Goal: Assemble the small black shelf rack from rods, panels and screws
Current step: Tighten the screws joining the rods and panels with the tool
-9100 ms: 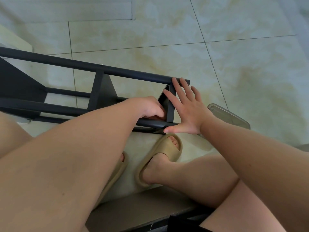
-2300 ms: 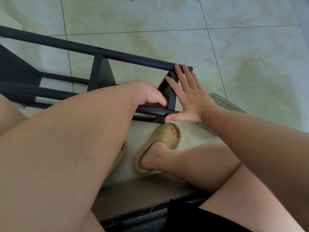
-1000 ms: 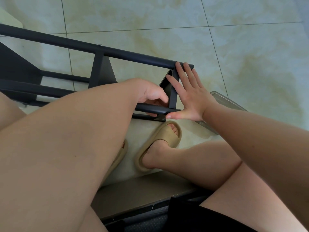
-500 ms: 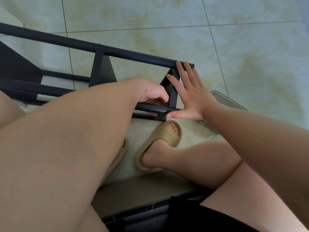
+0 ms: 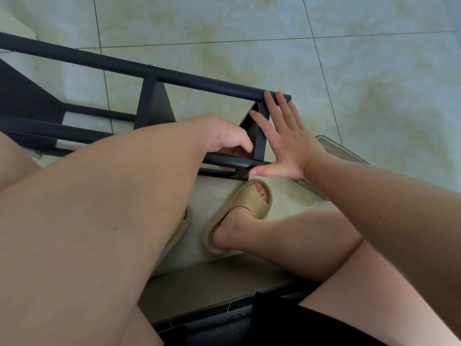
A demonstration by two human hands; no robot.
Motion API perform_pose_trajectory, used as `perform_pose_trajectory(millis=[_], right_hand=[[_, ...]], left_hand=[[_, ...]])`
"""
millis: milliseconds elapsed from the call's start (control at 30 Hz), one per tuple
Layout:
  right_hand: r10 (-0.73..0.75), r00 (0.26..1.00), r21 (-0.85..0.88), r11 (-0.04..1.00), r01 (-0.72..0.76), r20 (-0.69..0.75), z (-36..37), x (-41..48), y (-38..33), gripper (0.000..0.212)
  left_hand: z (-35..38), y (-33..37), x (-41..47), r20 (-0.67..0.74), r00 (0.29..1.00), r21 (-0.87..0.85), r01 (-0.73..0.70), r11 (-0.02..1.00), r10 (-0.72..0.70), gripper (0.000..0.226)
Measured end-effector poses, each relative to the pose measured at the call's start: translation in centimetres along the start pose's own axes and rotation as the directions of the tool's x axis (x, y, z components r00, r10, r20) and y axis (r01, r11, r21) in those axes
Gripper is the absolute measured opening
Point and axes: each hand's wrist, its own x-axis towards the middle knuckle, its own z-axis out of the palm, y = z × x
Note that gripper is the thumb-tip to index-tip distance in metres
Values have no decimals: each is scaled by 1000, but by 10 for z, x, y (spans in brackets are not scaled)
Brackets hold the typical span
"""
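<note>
The black shelf rack (image 5: pixel 199 81) lies on its side on the tiled floor, its rods running left to right. My right hand (image 5: pixel 287 146) presses flat against the rack's end panel (image 5: pixel 262 136), fingers straight and reaching the far rod, thumb at the tip of the near rod (image 5: pixel 232 161). My left hand (image 5: pixel 224 138) reaches inside the frame to where that panel meets the near rod. Its fingers are curled and pinch there. The rod hides what they pinch.
A clear plastic container (image 5: pixel 349 156) lies on the floor just right of my right wrist. My feet in tan sandals (image 5: pixel 244 211) rest under the rack's near end. My legs fill the foreground, and the rack's other panels (image 5: pixel 152 106) stand to the left.
Both hands stay at the same corner of the rack. Only my left hand's thumb and fingers shift slightly at the joint.
</note>
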Motion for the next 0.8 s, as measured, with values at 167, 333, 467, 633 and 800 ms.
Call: perform_pose_trajectory(millis=[167, 333, 467, 633, 800], right_hand=[[-2, 1000, 6, 1000, 2, -6, 0, 0, 0, 125], [0, 1000, 0, 1000, 0, -4, 0, 0, 0, 125], [-4, 1000, 7, 1000, 4, -9, 0, 0, 0, 124], [-3, 1000, 2, 1000, 3, -11, 0, 0, 0, 124], [-3, 1000, -5, 1000, 3, 3, 0, 1, 0, 124]], left_hand=[[1, 2, 0, -34, 999, 86, 5, 996, -2, 23], [-1, 0, -2, -19, 999, 70, -27, 997, 28, 25], [-2, -2, -2, 16, 999, 10, -28, 1000, 28, 20], [1, 1, -1, -9, 999, 9, 53, 999, -53, 15], [3, 3, -3, -54, 998, 102, 16, 995, -11, 18]])
